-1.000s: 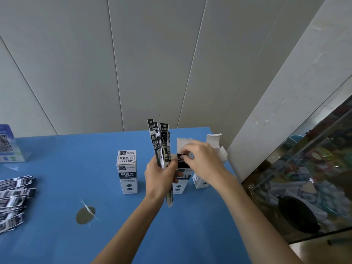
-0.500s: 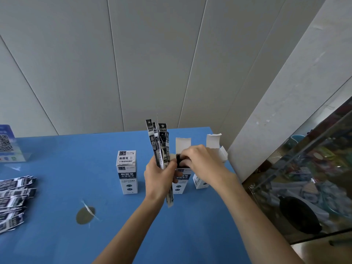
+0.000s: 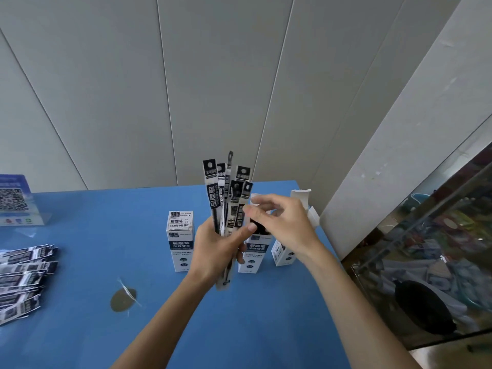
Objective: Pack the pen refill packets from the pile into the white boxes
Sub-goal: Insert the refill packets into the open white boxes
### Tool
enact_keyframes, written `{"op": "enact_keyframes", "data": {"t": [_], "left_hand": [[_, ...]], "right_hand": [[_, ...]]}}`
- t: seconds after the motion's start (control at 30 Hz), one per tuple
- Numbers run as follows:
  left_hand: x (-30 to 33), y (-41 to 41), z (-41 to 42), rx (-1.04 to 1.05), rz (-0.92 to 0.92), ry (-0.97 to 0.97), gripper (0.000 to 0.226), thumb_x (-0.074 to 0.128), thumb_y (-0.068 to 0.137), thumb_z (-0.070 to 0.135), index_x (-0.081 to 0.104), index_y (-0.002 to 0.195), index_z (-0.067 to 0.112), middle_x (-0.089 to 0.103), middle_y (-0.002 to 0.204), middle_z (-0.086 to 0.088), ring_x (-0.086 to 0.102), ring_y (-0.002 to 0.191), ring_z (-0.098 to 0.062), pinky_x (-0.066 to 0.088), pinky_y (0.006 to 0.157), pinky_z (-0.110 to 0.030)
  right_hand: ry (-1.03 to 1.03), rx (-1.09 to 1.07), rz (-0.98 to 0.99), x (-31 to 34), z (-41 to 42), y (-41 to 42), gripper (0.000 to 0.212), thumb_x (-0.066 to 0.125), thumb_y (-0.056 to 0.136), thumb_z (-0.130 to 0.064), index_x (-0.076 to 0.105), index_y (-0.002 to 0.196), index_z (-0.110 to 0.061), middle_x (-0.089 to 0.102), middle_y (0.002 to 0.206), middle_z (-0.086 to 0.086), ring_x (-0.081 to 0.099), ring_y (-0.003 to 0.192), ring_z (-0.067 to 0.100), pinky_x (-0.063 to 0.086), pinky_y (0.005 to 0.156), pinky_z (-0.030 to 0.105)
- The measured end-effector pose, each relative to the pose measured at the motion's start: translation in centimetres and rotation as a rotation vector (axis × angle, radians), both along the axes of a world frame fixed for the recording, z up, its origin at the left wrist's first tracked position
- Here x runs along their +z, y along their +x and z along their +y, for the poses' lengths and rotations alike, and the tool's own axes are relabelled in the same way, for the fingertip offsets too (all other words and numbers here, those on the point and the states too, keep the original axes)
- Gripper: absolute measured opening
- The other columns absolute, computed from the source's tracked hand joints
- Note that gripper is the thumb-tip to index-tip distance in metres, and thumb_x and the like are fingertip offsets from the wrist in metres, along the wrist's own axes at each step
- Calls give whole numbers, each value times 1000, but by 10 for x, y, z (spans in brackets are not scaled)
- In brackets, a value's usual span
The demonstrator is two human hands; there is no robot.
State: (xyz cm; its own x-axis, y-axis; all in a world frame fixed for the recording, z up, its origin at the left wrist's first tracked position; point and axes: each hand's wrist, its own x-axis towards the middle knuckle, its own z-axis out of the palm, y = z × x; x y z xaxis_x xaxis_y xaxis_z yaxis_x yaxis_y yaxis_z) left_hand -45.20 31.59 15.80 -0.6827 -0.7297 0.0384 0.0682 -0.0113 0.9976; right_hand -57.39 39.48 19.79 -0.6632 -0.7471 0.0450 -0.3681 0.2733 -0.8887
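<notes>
The right hand [image 3: 279, 222] has lifted off the open box [image 3: 251, 251], fingers loose and empty; one packet sits inside. The left hand [image 3: 215, 251] still grips the remaining packets [image 3: 226, 203].

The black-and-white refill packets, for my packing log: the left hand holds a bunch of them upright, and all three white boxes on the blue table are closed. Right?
Not quite. The head view shows the left hand holding the black-and-white refill packets upright, but only the left white box is closed; the other two stand open.

Glossy plastic refill packets [image 3: 231, 203], seemingly matt cardboard boxes [image 3: 180, 242], smooth blue tabletop [image 3: 93, 214].
</notes>
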Motion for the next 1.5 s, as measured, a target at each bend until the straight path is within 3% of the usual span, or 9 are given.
{"op": "enact_keyframes", "data": {"t": [0.1, 0.27, 0.4, 0.5, 0.67, 0.8, 0.9, 1.23, 1.5], "left_hand": [[9, 7, 3, -148, 35, -23, 21, 75, 77, 17, 61, 85, 4, 62, 56, -6, 58, 42, -18, 48, 40, -27], [21, 16, 12, -173, 7, 69, 33, 54, 92, 33, 58, 85, 1, 63, 62, -19, 61, 42, -21, 48, 42, -26], [20, 22, 16, -199, -49, 108, 30, 52, 99, 26, 60, 91, -1, 65, 66, -22, 62, 42, -24, 46, 40, -26], [18, 25, 19, -201, -17, 133, 23, 51, 100, 15, 60, 94, -5, 63, 62, -19, 62, 45, -25, 50, 41, -29], [19, 26, 24, -163, -3, 115, 26, 59, 95, 19, 60, 91, -7, 62, 60, -15, 64, 48, -27, 53, 44, -33], [20, 27, 27, -177, -5, 113, 26, 64, 90, 20, 62, 90, -6, 63, 62, -20, 63, 43, -22, 48, 39, -24], [16, 27, 27, -181, 4, 132, 26, 68, 87, 23, 62, 100, 1, 66, 68, -16, 65, 50, -26, 50, 43, -28], [12, 27, 26, -195, 15, 143, 23, 63, 91, 31, 62, 101, 10, 68, 72, -13, 67, 56, -29, 49, 41, -29], [5, 26, 23, -167, 5, 131, 23, 69, 88, 26, 66, 98, 6, 68, 74, -20, 65, 54, -31, 57, 52, -52]], "right_hand": [[-71, 70, -295, 9, 2, 8, 24, 77, 77, -26, 71, 88, -5, 74, 87, 7, 70, 82, 18, 58, 76, 37], [-159, -6, -338, 10, 9, 16, 14, 70, 84, -19, 71, 80, -6, 62, 61, -4, 51, 55, 8, 39, 46, 19], [-277, -130, -407, 9, 14, 14, 19, 65, 89, -13, 71, 71, -15, 65, 66, 0, 49, 53, 8, 35, 43, 18], [-285, -119, -424, 8, 19, 16, 11, 63, 90, -12, 72, 83, -10, 70, 78, 3, 51, 60, 9, 36, 45, 19], [-293, -74, -551, 6, 30, 16, 13, 67, 86, -15, 70, 93, -4, 70, 85, 9, 51, 68, 19, 41, 51, 21], [-191, -3, -527, 5, 39, 18, 9, 71, 82, -13, 70, 83, -4, 69, 80, 9, 51, 64, 19, 44, 53, 22], [-188, -39, -511, 5, 43, 18, 7, 70, 83, -13, 71, 79, -7, 70, 77, 5, 53, 57, 14, 43, 53, 23], [-244, -53, -487, 2, 48, 24, 12, 70, 79, -16, 69, 85, -5, 69, 72, -2, 53, 51, 6, 40, 48, 20], [-231, -75, -499, -6, 44, 30, 10, 72, 79, -14, 68, 86, -8, 61, 65, 1, 48, 50, 8, 37, 43, 20]]}}
